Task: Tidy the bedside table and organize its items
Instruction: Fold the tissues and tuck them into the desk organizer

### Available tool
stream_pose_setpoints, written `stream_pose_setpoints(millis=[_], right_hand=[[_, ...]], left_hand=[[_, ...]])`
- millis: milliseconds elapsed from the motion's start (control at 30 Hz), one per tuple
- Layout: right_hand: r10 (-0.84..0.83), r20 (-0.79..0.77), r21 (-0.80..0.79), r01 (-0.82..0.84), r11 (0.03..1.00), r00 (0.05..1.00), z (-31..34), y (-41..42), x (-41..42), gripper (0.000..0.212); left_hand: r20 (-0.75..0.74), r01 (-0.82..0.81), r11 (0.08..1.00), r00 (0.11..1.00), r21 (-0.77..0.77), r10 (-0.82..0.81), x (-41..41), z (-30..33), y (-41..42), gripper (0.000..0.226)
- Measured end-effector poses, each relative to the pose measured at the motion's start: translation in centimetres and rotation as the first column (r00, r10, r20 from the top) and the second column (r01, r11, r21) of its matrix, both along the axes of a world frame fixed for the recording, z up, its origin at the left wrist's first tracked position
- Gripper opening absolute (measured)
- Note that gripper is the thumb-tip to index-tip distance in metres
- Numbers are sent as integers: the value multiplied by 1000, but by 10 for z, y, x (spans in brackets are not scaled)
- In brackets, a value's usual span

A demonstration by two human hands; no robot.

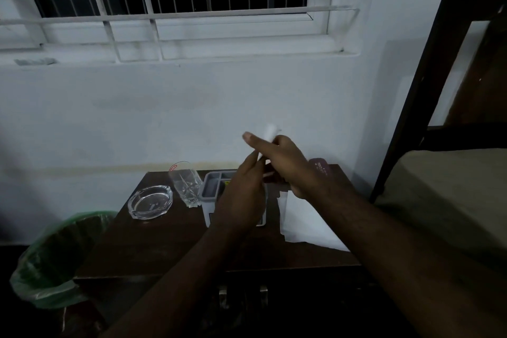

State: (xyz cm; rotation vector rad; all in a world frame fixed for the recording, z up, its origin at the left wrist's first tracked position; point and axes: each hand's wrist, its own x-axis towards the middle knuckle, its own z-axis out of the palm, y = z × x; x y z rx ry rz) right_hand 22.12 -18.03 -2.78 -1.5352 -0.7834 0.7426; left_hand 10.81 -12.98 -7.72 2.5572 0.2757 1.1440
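Now, grip: both hands meet above the far middle of the tabletop (153, 244) around a slim white object (267, 140), blurred, perhaps a rolled paper or a pen; I cannot tell which.
Right hand (285, 170): its fingers curl round the lower part of the white object, so its grip is narrow and holding that thing.
Left hand (241, 200): its fingers reach up to the same object with one finger stretched past it; whether it pinches or only touches the object I cannot tell.
Tray: a grey organizer tray (212, 186) sits on the tabletop right under the hands, partly hidden by the left hand; what lies in it is unclear.
Glassware: a clear drinking glass (185, 182) stands just left of the tray, and a glass ashtray (150, 202) lies left of that, near the left edge.
Paper: a white sheet (304, 222) lies loose on the right side, nearer than the tray.
Case: a dark reddish case (318, 167) rests at the far right corner.
Bin: a bin with a green liner (52, 261) stands on the floor to the left.
Progress: seemingly midway; the held object and the loose sheet appear not yet put away, while the glassware looks grouped already.
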Motion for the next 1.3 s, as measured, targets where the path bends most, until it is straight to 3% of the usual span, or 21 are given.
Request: stream_pose_setpoints(millis=[67, 133, 233, 333, 433, 500, 667, 733, 867, 933, 1100, 1200, 1300], right_hand=[[-79, 33, 14, 78, 997, 996, -6, 8, 2, 67], [-170, 182, 9, 171, 985, 968, -11, 13, 6, 45], [-209, 534, -9, 253, 968, 819, -14, 11, 11, 18], [-186, 724, 15, 255, 967, 664, -15, 8, 10, 4], [-144, 813, -7, 257, 966, 563, -14, 9, 8, 24], [-127, 845, -12, 255, 967, 520, -10, 10, 7, 18], [-62, 884, -58, 241, 969, 464, -11, 9, 2, 9], [-89, 877, -31, 240, 970, 473, -15, 9, 2, 12], [-138, 691, -56, 243, 968, 709, -20, 15, 6, 29], [-156, 634, -80, 264, 961, 758, -23, 18, 5, 29], [-120, 670, -145, 287, 947, 733, -30, 24, 0, 31], [-157, 707, -108, 324, 940, 690, -24, 21, -4, 42], [-154, 752, -89, 330, 940, 641, -19, 13, -5, 36]], left_hand=[[7, 53, 999, 999, -11, -53, 1, -4, 4, 47], [15, 81, 995, 997, -51, -81, -2, -12, 9, 44], [62, 12, 992, 998, -122, -4, -12, -25, 18, 30], [2, -108, 981, 994, -161, 110, -20, -31, 24, 31], [-147, -180, 983, 974, -23, 175, -17, -36, 34, 38], [-213, -199, 979, 955, 47, 204, -13, -36, 36, 47], [-250, -226, 973, 941, 39, 229, -13, -37, 32, 59], [-299, -236, 970, 923, 52, 241, -13, -39, 33, 60], [-316, -247, 968, 915, 47, 249, -12, -39, 34, 57], [-258, -240, 971, 937, 15, 236, -13, -38, 32, 47], [-257, -229, 973, 940, 15, 226, -13, -38, 31, 46], [-252, -233, 973, 941, -2, 225, -14, -38, 31, 45], [-259, -232, 971, 943, -51, 211, -14, -39, 32, 49]])
